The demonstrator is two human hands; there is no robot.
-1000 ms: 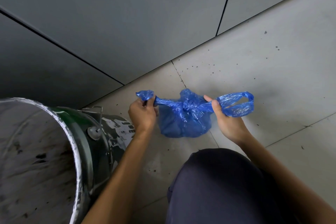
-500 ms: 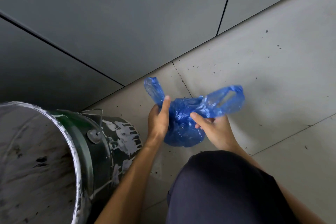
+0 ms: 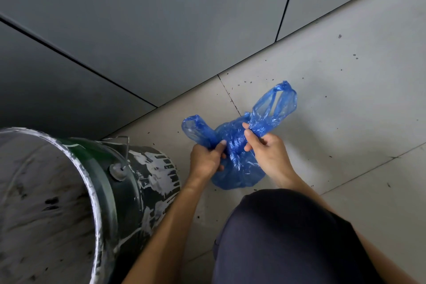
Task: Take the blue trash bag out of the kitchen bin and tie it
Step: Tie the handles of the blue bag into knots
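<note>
The blue trash bag (image 3: 239,168) rests on the tiled floor in front of my knee, outside the bin. Its neck is bunched and its two handle loops stick up. My left hand (image 3: 205,160) grips the left handle loop at its base. The right handle loop is pinched by my right hand (image 3: 267,152), and that loop stands up and to the right. The bin (image 3: 119,182) is a paint-smeared metal bucket with a dark green side, standing at the lower left, its inside grey and streaked.
A grey panelled wall (image 3: 161,30) runs diagonally behind the bag and the bin. My knee in dark cloth (image 3: 288,237) fills the lower middle. Speckled grey floor tiles (image 3: 345,99) stretch away to the right.
The handles were pulled out tight to both sides a second ago. Both hands have since come in close to the bag's neck, and the loops now stand slack and upright.
</note>
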